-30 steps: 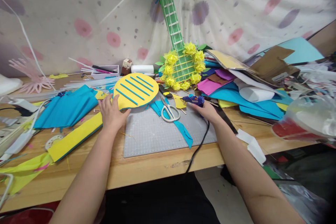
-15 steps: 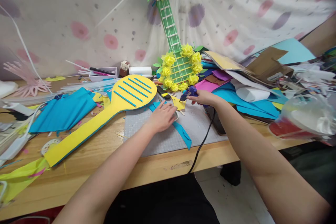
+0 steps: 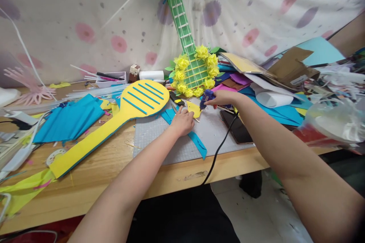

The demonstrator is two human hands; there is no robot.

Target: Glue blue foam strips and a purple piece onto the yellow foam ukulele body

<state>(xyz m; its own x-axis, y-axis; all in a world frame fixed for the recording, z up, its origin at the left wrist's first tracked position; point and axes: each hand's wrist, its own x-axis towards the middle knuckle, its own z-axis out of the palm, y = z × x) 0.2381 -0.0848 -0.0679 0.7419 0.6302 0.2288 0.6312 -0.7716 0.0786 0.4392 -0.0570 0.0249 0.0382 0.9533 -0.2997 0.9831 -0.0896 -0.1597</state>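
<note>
1. Left hand [image 3: 183,122]: hovering or resting low over the cutting mat [image 3: 165,148], can't tell which; palm is facing down, back of hand is showing. Fingers are bunching close together and curling at the near left edge of the yellow scrap [image 3: 193,109]; can't tell whether they're pinching it or just touching.
2. Left forearm [image 3: 137,178]: running diagonally from the bottom of the view up and inward, crossing the bench [image 3: 105,155] edge; wrist is lying nearly in line with the arm.
3. Right hand [image 3: 224,98]: holding the glue gun [image 3: 207,98], fingers wrapping around its body. Wrist is staying higher on the view than the left one, hand is pointing inward, toward the left hand.
4. Right forearm [image 3: 279,152]: slanting in from the lower right, passing above the phone [image 3: 238,127].
5. Glue gun: nozzle is tilting down and left, pointing at the right side of the yellow scrap; contact isn't showing clearly. Black cord [image 3: 216,155] is trailing down over the front edge.
6. Yellow scrap: lying at the back of the mat, between the two hands.
7. Blue strip [image 3: 197,145]: sticking out from under the left hand, toward the mat's front.
8. Yellow guitar shape [image 3: 121,115]: lying left of the mat, its round end just overlapping it.
9. Green guitar [image 3: 184,34]: leaning upright behind, yellow flowers ringing its body.
</note>
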